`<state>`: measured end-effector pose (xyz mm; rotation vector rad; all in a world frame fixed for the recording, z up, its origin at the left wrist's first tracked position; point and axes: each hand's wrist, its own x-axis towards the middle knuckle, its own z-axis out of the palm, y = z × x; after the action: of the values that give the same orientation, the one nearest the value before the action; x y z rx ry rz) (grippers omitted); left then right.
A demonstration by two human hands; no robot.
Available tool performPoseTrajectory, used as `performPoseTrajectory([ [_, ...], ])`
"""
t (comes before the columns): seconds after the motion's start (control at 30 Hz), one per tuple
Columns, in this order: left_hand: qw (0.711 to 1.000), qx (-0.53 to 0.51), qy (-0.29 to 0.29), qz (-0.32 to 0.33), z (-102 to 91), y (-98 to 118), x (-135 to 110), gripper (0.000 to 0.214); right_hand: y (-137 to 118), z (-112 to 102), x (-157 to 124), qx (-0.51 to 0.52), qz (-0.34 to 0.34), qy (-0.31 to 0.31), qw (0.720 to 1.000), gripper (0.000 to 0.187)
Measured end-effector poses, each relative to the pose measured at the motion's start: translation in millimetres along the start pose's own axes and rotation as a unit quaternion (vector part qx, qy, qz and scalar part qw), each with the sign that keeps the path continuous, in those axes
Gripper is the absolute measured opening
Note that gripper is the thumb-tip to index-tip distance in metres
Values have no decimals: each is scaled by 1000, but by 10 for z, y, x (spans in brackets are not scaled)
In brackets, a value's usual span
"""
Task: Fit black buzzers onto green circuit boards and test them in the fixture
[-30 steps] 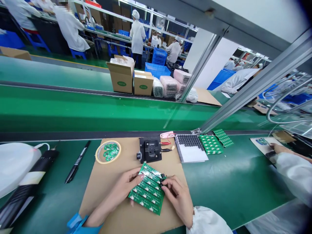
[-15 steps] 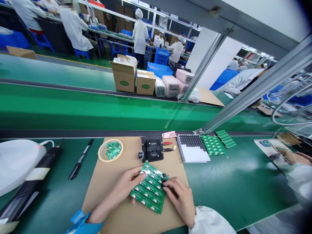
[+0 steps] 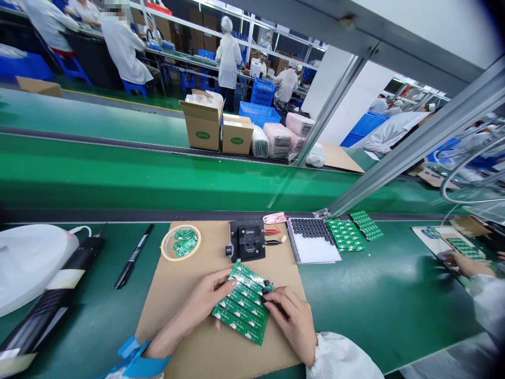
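A green printed circuit board panel (image 3: 241,311) with rows of small white connectors is held tilted above a cardboard sheet (image 3: 189,345). My left hand (image 3: 215,295) grips its upper left edge, thumb on top and fingers underneath. At the panel's right edge, my right hand (image 3: 294,321) is closed in a pinch on a small black part, mostly hidden by the fingertips. Another small black round part (image 3: 268,285) sits at the panel's upper right corner, just above those fingertips. A blue band (image 3: 148,363) is around my left wrist.
Beyond the panel lie a tape roll (image 3: 163,247) with small green boards inside, a black fixture (image 3: 247,240) with clip leads, and a white block (image 3: 315,252) bearing black round parts. More panels (image 3: 346,235) lie right. A marker (image 3: 134,256) is left; a co-worker's hand (image 3: 467,265) is far right.
My hands and the panel keep almost the same pose; the whole view has shifted slightly. The co-worker's hand at the right has moved left, and more of the green panel beside it now shows.
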<state>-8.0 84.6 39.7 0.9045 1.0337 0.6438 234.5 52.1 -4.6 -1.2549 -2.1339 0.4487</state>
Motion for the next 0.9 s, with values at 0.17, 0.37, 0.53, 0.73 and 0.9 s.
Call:
performPoseTrajectory([
  [0.17,1000,4,1,-1,11,25,-8,51,-1,5,7,-1,-7,8,1000,14],
  [0.37,1000,4,3,-12,-2,24,0,51,-27,15,-35,-51,-44,27,997,18],
  [0.53,1000,3,-8,-9,-6,20,9,54,-97,24,-50,-110,-42,43,992,23],
  [0.73,1000,-2,1,-3,18,59,-12,56,-166,64,-13,-100,-26,73,992,26],
  [0.9,1000,8,8,-13,-14,7,39,63,-190,92,-20,-130,-24,78,988,30],
])
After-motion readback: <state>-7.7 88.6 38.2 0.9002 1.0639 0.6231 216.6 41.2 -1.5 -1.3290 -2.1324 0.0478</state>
